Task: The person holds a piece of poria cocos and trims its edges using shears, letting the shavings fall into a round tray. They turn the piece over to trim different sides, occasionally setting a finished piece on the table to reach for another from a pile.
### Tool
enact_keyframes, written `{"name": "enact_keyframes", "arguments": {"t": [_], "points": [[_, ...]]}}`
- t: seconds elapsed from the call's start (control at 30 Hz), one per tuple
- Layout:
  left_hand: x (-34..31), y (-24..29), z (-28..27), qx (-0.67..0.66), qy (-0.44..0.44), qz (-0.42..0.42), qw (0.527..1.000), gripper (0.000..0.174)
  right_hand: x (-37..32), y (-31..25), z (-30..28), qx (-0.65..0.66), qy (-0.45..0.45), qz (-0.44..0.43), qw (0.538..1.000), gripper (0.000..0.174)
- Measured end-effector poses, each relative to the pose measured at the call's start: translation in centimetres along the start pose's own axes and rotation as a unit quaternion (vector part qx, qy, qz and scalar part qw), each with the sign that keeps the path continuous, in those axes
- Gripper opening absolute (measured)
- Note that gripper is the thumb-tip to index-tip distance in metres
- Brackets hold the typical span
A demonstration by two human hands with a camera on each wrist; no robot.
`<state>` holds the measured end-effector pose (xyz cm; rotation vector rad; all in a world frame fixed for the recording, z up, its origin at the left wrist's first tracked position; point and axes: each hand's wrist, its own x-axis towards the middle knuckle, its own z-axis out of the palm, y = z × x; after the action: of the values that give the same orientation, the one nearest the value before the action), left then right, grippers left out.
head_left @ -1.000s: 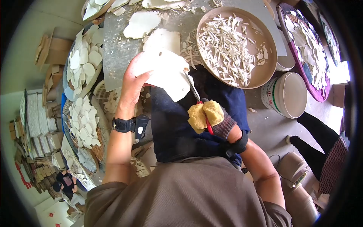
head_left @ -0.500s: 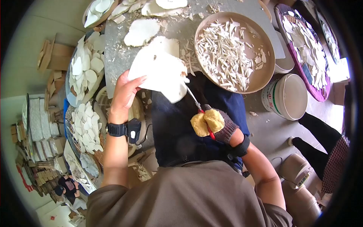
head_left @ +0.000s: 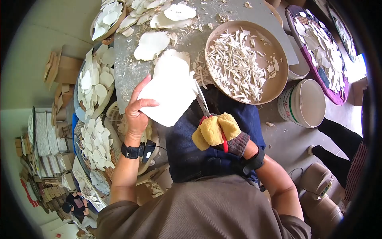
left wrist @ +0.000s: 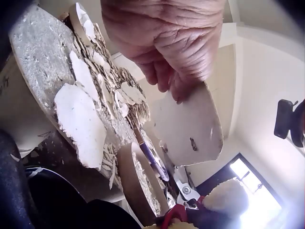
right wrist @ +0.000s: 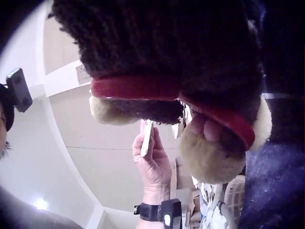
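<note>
My left hand point(head_left: 137, 113) pinches the left edge of a flat white slice point(head_left: 169, 95) between thumb and fingers. Small dark marks show on the slice point(left wrist: 190, 129) in the left wrist view. A dark knitted glove with yellow sponge pads covers my right hand point(head_left: 229, 135), which grips red-handled shears point(head_left: 203, 106). Their blades stand apart at the slice's right edge. From the right wrist, the red handles point(right wrist: 138, 88) show against the glove, with bare fingertips point(right wrist: 209, 130) beside one. Another white slice point(head_left: 172, 65) lies on the table just behind the held one.
On the grey table point(head_left: 125, 75) a round tan tray point(head_left: 274, 85) holds many cut white strips. More slices point(head_left: 179, 12) and crumbs lie at the back. Baskets of slices point(head_left: 95, 79) stand left; a white bucket point(head_left: 310, 103) stands right. Another person's legs point(head_left: 338, 139) show at right.
The slice has turned in my left hand, and its rough brownish edge no longer shows on the right. The shears' blades have spread, and the sponge-padded fingers have moved apart.
</note>
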<state>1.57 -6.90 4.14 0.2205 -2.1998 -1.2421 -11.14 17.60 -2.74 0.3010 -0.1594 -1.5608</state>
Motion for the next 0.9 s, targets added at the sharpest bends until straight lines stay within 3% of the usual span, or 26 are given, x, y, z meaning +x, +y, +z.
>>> {"name": "enact_keyframes", "arguments": {"t": [0.07, 0.13, 0.2, 0.27, 0.47, 0.53, 0.57, 0.63, 0.67, 0.77, 0.9], "points": [[-0.1, 0.0, 0.1, -0.018, 0.002, -0.005, 1.0, 0.013, -0.2, -0.2, -1.0, -0.115, 0.001, -0.037, 0.993, 0.021], [0.1, -0.1, 0.2, -0.044, 0.003, -0.013, 0.999, 0.013, -0.5, -0.9, -1.7, -0.381, -0.014, -0.083, 0.921, 0.022], [0.1, -0.4, -0.3, -0.044, -0.009, -0.019, 0.999, 0.012, -0.7, -1.1, -2.1, -0.443, -0.036, -0.096, 0.891, 0.023], [0.1, -0.6, -0.1, -0.041, -0.013, -0.02, 0.999, 0.012, -0.7, -1.0, -2.3, -0.316, -0.067, -0.078, 0.943, 0.022], [-0.3, -0.7, 0.2, 0.018, 0.026, -0.01, 0.999, 0.01, -0.8, 0.1, -2.0, -0.204, 0.025, -0.09, 0.975, 0.016], [-0.2, -0.6, 0.6, 0.02, 0.041, -0.031, 0.998, 0.009, -0.5, -0.5, -3.5, -0.38, 0.08, -0.14, 0.911, 0.014], [-0.5, -0.1, 1.5, -0.07, 0.137, -0.167, 0.974, 0.014, -0.2, -0.8, -4.6, -0.467, 0.092, -0.162, 0.864, 0.014], [-0.1, -0.5, 1.6, -0.175, 0.137, -0.237, 0.946, 0.019, 0.5, -1.2, -6.4, -0.628, 0.108, -0.198, 0.745, 0.015], [-0.2, -0.7, 1.6, -0.226, 0.137, -0.272, 0.925, 0.022, 0.6, -1.2, -7.0, -0.628, 0.117, -0.2, 0.743, 0.017], [-0.3, -0.4, 2.6, -0.21, 0.124, -0.294, 0.924, 0.035, 1.3, -1.2, -7.7, -0.633, 0.137, -0.209, 0.733, 0.021], [-0.7, -0.3, 3.6, -0.206, 0.079, -0.316, 0.923, 0.042, 1.7, -0.8, -5.5, -0.68, 0.117, -0.248, 0.68, 0.021]]}}
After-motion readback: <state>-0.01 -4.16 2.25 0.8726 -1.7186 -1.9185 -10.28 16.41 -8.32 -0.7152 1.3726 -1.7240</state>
